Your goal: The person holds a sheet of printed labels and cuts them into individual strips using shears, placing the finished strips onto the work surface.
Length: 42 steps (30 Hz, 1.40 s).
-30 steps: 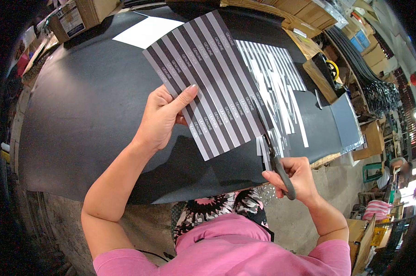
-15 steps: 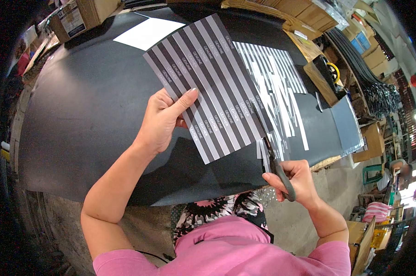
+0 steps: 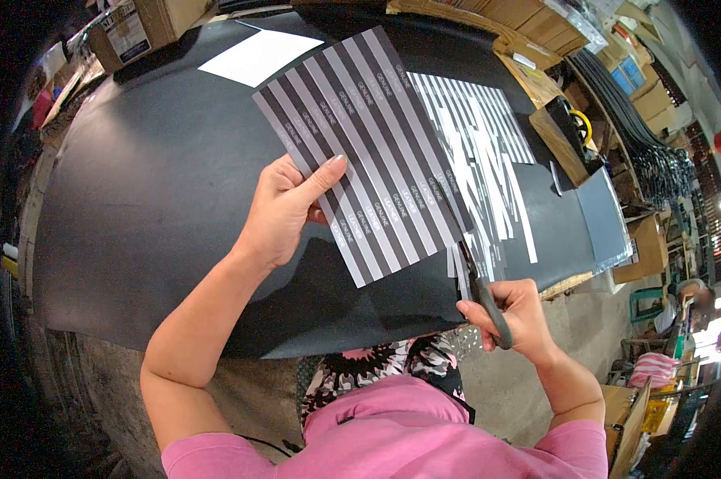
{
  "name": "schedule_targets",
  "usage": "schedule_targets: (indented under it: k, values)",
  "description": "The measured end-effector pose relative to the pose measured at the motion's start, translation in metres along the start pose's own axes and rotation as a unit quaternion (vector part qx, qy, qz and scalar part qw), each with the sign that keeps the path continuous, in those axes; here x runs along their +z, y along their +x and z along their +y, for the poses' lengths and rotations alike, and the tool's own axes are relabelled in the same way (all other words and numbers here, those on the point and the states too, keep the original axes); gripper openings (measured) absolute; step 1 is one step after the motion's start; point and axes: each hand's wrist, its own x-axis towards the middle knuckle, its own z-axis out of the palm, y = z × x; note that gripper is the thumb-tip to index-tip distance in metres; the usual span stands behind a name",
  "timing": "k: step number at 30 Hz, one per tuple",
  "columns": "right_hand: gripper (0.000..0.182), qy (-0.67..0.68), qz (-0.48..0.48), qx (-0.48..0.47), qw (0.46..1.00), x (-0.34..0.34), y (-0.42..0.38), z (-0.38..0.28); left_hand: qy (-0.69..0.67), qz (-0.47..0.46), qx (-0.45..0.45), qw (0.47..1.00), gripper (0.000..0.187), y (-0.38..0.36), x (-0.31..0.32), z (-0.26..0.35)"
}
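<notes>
My left hand point(image 3: 291, 201) pinches the left edge of a sheet with grey and black stripes point(image 3: 368, 160), thumb on top. "GENUINE LEATHER" is printed along its stripes, and the sheet is tilted above the table. My right hand point(image 3: 518, 318) grips the dark handles of a pair of scissors point(image 3: 490, 310). Their blades point up and away from me at the sheet's lower right corner, along its right edge; the tips are hard to make out. Beyond that edge lies a pile of cut strips point(image 3: 500, 195), white and grey, partly over another striped sheet point(image 3: 509, 120).
A black-covered table point(image 3: 153, 199) spreads under my arms. At its far side lies a white sheet point(image 3: 260, 57). Cardboard boxes point(image 3: 157, 28) stand at the back left. A roll of yellow tape point(image 3: 581, 126) and a wooden block point(image 3: 558, 137) sit at the right.
Very little differs. The sheet in my left hand appears a touch lower and further right, and the scissors remain at its right edge in nearly the same position.
</notes>
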Motion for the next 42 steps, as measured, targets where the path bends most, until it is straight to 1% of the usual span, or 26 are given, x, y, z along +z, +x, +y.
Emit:
schedule_targets:
  k: [8,10,12,13,15,18,20,26,28,31,33,40,42]
  values:
    - [0.032,-0.002,-0.028,-0.015,1.0,-0.001,0.007,-0.001,0.0,0.003,-0.014,1.0,0.024,-0.003,0.006,0.0]
    - [0.031,-0.001,-0.028,-0.009,1.0,0.001,0.011,-0.003,0.007,-0.005,-0.053,0.999,0.024,-0.006,0.01,0.0]
    - [0.029,0.033,-0.036,-0.039,0.998,0.002,0.016,-0.003,0.0,-0.02,-0.045,0.999,0.025,-0.006,0.01,0.001]
    - [0.029,0.031,-0.037,-0.039,0.998,0.003,0.018,-0.005,-0.007,-0.034,-0.04,0.999,0.025,-0.006,0.009,0.001]
    - [0.026,0.033,-0.025,-0.069,0.997,0.005,0.022,-0.006,-0.011,-0.028,-0.034,0.999,0.025,-0.006,0.009,0.0]
    - [0.023,0.03,-0.013,-0.077,0.996,0.007,0.025,-0.007,-0.012,-0.032,-0.029,0.999,0.025,-0.006,0.007,0.001]
    - [0.023,0.03,-0.012,-0.076,0.997,0.006,0.027,-0.007,-0.009,-0.041,-0.028,0.999,0.025,-0.006,0.007,0.001]
    - [0.021,0.035,-0.008,-0.077,0.996,0.007,0.029,-0.007,-0.037,-0.02,-0.036,0.998,0.026,-0.006,0.009,-0.001]
    - [0.021,0.04,-0.009,-0.074,0.996,0.008,0.029,-0.008,-0.029,-0.019,-0.056,0.998,0.026,-0.007,0.009,0.003]
    - [0.021,0.037,-0.002,-0.073,0.997,0.008,0.028,-0.01,-0.032,-0.017,-0.056,0.998,0.026,-0.007,0.01,0.002]
    - [0.022,0.048,-0.005,-0.054,0.997,0.008,0.028,-0.011,-0.037,-0.021,-0.051,0.998,0.026,-0.007,0.009,0.001]
    - [0.021,0.038,-0.002,-0.058,0.998,0.006,0.029,-0.011,-0.03,-0.021,-0.033,0.999,0.026,-0.006,0.008,0.0]
    - [0.021,0.049,-0.004,-0.062,0.997,0.006,0.028,-0.012,-0.038,-0.019,-0.049,0.998,0.023,-0.007,0.008,0.002]
